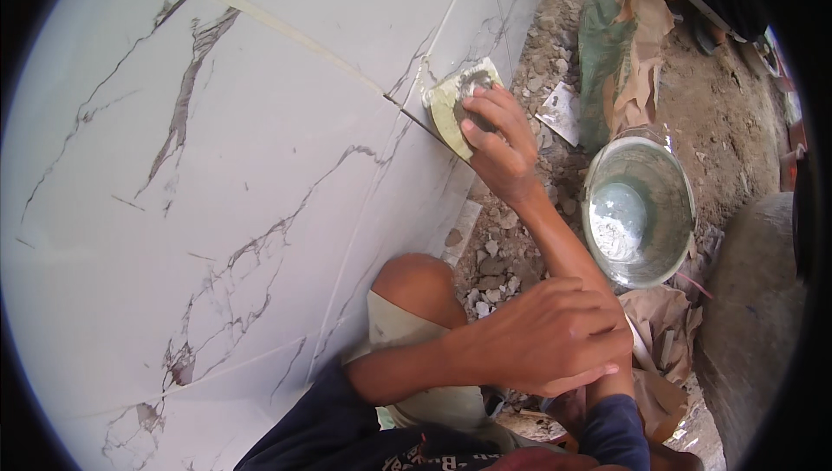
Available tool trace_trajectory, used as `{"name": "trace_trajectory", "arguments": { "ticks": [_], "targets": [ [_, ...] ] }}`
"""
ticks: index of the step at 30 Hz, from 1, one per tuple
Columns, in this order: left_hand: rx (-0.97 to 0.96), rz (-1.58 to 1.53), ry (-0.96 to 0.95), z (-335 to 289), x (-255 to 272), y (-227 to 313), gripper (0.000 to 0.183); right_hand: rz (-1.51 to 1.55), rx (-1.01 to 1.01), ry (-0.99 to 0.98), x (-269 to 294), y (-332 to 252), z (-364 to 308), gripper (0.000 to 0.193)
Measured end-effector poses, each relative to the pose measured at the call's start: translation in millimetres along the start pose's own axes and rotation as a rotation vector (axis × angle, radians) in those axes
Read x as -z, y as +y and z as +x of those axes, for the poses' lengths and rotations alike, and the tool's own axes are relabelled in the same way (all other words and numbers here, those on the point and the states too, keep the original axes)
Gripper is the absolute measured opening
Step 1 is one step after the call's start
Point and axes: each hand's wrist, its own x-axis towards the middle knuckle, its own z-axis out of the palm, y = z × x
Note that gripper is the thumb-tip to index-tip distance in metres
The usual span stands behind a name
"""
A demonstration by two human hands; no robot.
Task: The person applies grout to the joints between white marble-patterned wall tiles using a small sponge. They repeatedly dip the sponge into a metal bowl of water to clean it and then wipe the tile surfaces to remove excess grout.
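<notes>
Tiles (277,168) filled the frame's left as my right hand (503,142) gripped a yellowish pad (445,120), upper centre; my left hand (555,337) clasped my right forearm (562,233).

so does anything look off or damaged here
Yes, the tile joint looks uneven: pale along its upper-left stretch, but a dark, gap-like line near the right hand. Torn brown paper also lies crumpled among the rubble.
</notes>
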Motion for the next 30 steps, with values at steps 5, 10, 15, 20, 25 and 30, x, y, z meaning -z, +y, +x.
{"name": "trace_trajectory", "arguments": {
  "ticks": [5,10,15,20,25,30],
  "targets": [
    [0.024,0.004,-0.003,-1.8,3.8,3.0,0.019,0.204,-0.533,0.126,11.8,-25.4,25.3,0.031],
    [0.047,-0.03,-0.044,-2.7,3.0,-0.3,0.018,0.212,-0.605,0.066,6.4,-70.7,61.8,0.031],
    [0.049,-0.06,-0.028,-2.7,1.0,-2.4,0.019,0.312,-0.472,-0.021,20.9,-81.6,31.1,0.037],
    [0.041,-0.024,-0.03,-0.7,5.2,2.1,0.018,0.267,-0.277,0.276,4.9,18.8,27.1,0.034],
    [0.061,0.013,-0.041,2.5,6.0,1.3,0.019,0.115,-0.016,0.152,-16.6,61.5,62.4,0.037],
    [0.068,0.014,-0.08,3.2,6.0,-0.7,0.021,0.193,-0.028,0.005,-3.3,50.8,25.5,0.036]
  ]
}}
